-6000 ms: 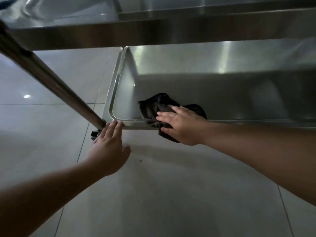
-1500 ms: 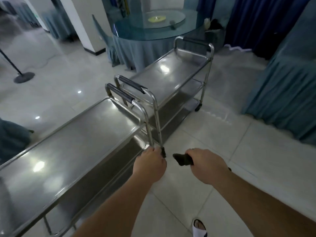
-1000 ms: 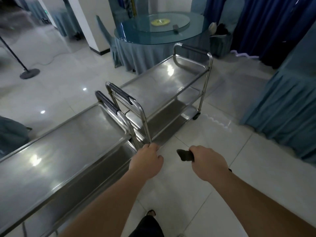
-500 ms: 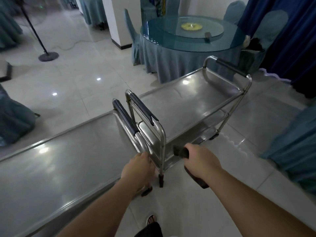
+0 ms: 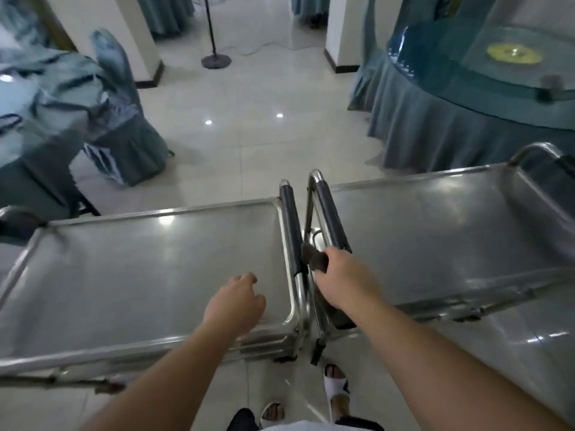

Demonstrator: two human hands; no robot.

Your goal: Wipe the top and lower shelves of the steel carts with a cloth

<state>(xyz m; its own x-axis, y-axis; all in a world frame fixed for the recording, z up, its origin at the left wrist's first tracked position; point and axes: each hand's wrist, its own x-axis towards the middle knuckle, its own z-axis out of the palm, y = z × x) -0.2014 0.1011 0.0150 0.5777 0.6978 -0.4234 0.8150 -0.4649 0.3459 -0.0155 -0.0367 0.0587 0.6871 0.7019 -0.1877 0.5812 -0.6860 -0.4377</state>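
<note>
Right hand (image 5: 343, 278) has the cloth (image 5: 314, 259) bunched in its fist right over the gap between both carts, so the right cart (image 5: 451, 231), long axis running off rightward, is its closer reach, while the left hand (image 5: 236, 303) hovers loosely curled and empty over the left cart (image 5: 124, 275).

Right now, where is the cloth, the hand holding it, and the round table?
cloth (image 5: 315, 259), head view, dark bunch above the fingers
right hand (image 5: 342, 279), head view, back of hand
round table (image 5: 460, 73), head view, glass top
</note>
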